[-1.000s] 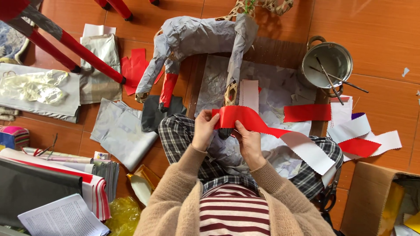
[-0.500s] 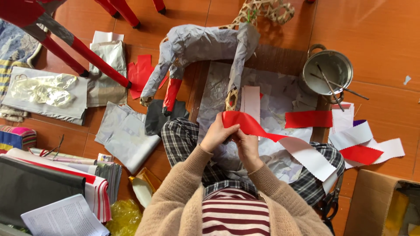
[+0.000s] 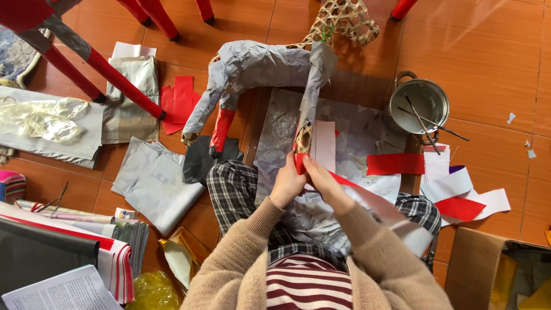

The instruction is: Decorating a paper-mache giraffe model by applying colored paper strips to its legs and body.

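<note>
I hold a red paper strip (image 3: 367, 198) with both hands at the bottom of the animal frame's (image 3: 258, 74) leg. My left hand (image 3: 287, 183) pinches the strip's end against the leg, fingers closed. My right hand (image 3: 321, 181) grips the strip just beside it. A metal pot (image 3: 419, 103) stands right of the frame.

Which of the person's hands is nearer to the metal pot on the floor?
The right hand. It holds the red paper strip on the side towards the metal pot; the left hand grips the strip's end further away, beside the paper animal's leg.
</note>
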